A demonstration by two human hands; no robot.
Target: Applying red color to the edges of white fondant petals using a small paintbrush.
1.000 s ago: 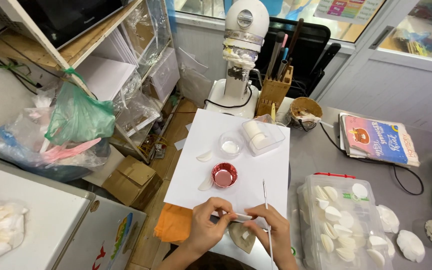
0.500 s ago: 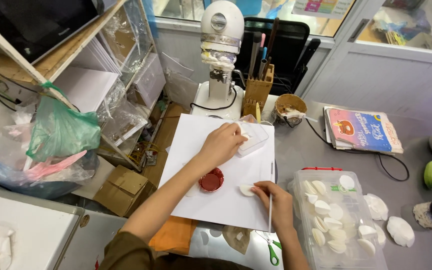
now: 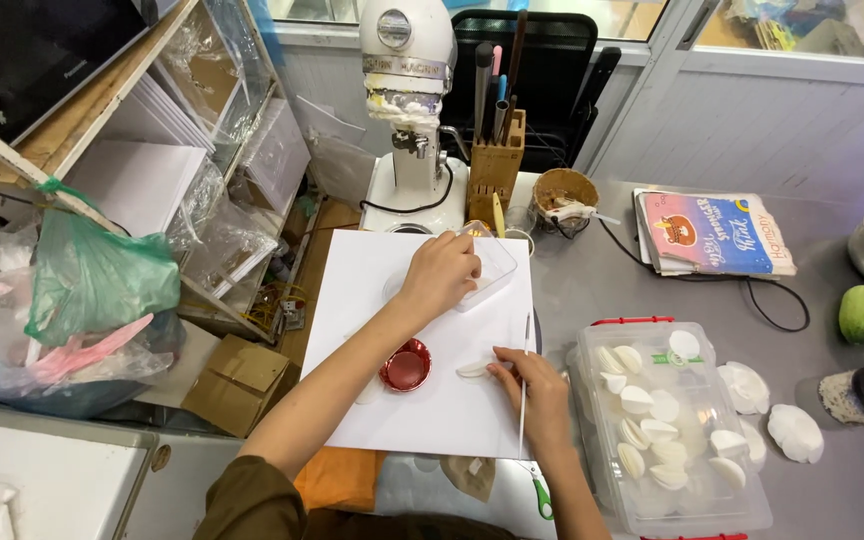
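My left hand (image 3: 442, 272) reaches across a white sheet (image 3: 372, 300) and rests on a clear plastic box (image 3: 492, 268) at its far edge, fingers curled over the near rim. My right hand (image 3: 535, 385) holds a thin white stick (image 3: 524, 385) upright near the sheet's right edge, with its fingertips touching a pale petal-shaped piece (image 3: 474, 369). A small red foil cup (image 3: 406, 365) sits on the sheet between my arms.
A clear tub (image 3: 692, 500) with several white petal pieces stands to the right. A white stand mixer (image 3: 410, 100), a wooden tool block (image 3: 497, 165) and a booklet (image 3: 717, 233) lie beyond. Green-handled scissors (image 3: 540, 492) lie near the front edge; shelves stand to the left.
My left hand left the tool it held near my body and stretched forward to the clear box. My right hand stayed by the sheet's right edge with the stick. The camera moved closer.
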